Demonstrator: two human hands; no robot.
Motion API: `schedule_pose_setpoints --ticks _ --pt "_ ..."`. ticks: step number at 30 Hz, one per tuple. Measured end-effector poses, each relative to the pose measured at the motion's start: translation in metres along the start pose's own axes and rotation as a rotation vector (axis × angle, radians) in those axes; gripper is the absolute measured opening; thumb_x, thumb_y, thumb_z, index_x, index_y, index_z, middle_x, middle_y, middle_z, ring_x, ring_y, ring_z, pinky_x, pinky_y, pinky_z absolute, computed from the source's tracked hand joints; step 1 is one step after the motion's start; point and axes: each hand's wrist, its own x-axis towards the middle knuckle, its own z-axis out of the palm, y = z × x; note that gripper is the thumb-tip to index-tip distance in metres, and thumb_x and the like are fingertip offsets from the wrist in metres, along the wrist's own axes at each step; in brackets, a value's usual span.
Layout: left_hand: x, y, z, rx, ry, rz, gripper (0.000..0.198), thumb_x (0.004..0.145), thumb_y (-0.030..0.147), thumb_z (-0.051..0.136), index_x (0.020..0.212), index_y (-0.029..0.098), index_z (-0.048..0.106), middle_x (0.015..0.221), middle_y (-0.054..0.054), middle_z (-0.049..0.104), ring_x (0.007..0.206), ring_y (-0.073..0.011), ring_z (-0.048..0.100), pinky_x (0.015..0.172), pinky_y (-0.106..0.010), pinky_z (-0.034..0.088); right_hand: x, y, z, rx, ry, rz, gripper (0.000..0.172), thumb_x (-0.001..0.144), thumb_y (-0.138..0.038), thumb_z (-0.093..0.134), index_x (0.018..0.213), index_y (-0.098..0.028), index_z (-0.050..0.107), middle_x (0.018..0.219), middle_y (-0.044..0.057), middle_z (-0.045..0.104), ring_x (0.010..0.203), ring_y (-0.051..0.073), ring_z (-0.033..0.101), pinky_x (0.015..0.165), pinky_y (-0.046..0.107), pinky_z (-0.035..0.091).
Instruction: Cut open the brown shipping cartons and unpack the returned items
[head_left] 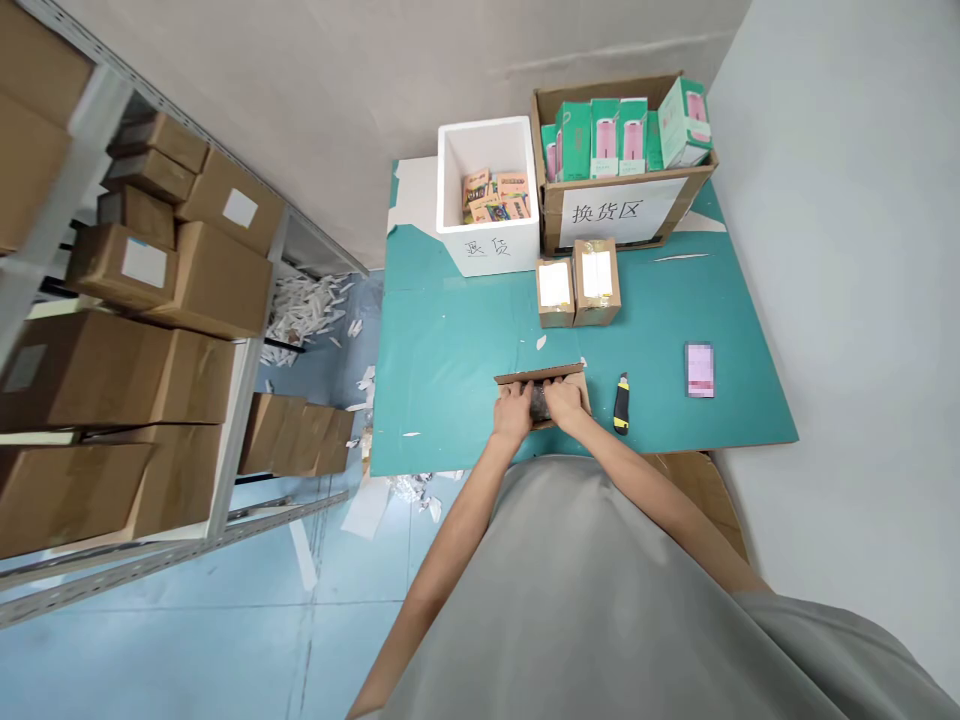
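A small cardboard box (pixel 577 384) lies opened near the front edge of the table, its long flap (pixel 540 373) raised on the far side. Inside, between my hands, shows a dark grey, slightly shiny item (pixel 538 402) whose kind I cannot make out. My left hand (pixel 513 410) grips the left part of the box, fingers bent over into the opening. On the right part, my right hand (pixel 564 400) is closed in the same way, its fingertips close to the dark item. Right of the box rests a yellow and black utility knife (pixel 622 404), touched by neither hand.
Two small taped boxes (pixel 555 292) (pixel 597 282) stand beyond my hands on the green table (pixel 435 350). Behind them are a white foam bin (pixel 487 245) with packets and a carton (pixel 630 215) of green boxes. A phone (pixel 700 370) lies right; shelves (pixel 240 430) stand left.
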Motion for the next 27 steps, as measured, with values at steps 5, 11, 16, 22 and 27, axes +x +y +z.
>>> schedule_pose_setpoints --ticks 5,11,16,22,27 --pt "-0.015 -0.024 -0.003 -0.164 0.089 0.056 0.087 0.09 0.014 0.085 0.169 0.023 0.052 0.168 -0.017 0.057 0.149 -0.0395 0.057 0.118 -0.05 0.058 -0.016 0.01 -0.015 0.019 0.033 -0.056 0.039 0.105 -0.002 0.052 0.135 -0.007 0.076 0.133 0.027 0.08 0.122 0.033 0.08 0.097 0.037 0.062" --pt "-0.042 -0.041 -0.023 -0.68 0.308 0.185 0.085 0.096 0.031 0.086 0.173 0.026 0.049 0.169 -0.016 0.059 0.144 -0.0329 0.064 0.117 -0.046 0.06 -0.056 0.04 -0.037 0.251 0.205 -0.101 0.032 0.104 -0.02 0.065 0.132 -0.023 0.08 0.129 0.013 0.083 0.12 0.032 0.078 0.094 0.035 0.059" --pt "-0.056 -0.023 -0.053 -1.062 0.341 0.225 0.086 0.092 0.045 0.089 0.169 0.027 0.057 0.169 -0.015 0.061 0.147 -0.0317 0.065 0.113 -0.039 0.062 -0.069 0.04 -0.069 0.691 0.364 -0.266 0.045 0.087 -0.015 0.066 0.128 -0.022 0.083 0.099 0.004 0.086 0.088 0.026 0.079 0.082 0.032 0.06" --pt "-0.066 -0.03 -0.054 -1.334 0.515 0.138 0.07 0.082 0.039 0.092 0.146 0.018 0.076 0.145 -0.014 0.079 0.128 -0.0318 0.075 0.106 -0.041 0.063 -0.064 -0.003 -0.088 1.055 0.16 -0.443 0.048 0.08 -0.02 0.066 0.127 -0.022 0.078 0.086 0.0 0.078 0.058 0.018 0.068 0.061 0.029 0.057" --pt "-0.091 -0.074 -0.047 -1.395 0.705 -0.045 0.05 0.07 0.038 0.094 0.116 0.018 0.086 0.114 -0.009 0.086 0.105 -0.0269 0.079 0.092 -0.036 0.064 -0.054 -0.062 -0.076 1.072 0.106 -0.693 0.045 0.083 -0.026 0.072 0.128 -0.02 0.072 0.119 0.009 0.079 0.102 0.027 0.076 0.091 0.039 0.066"
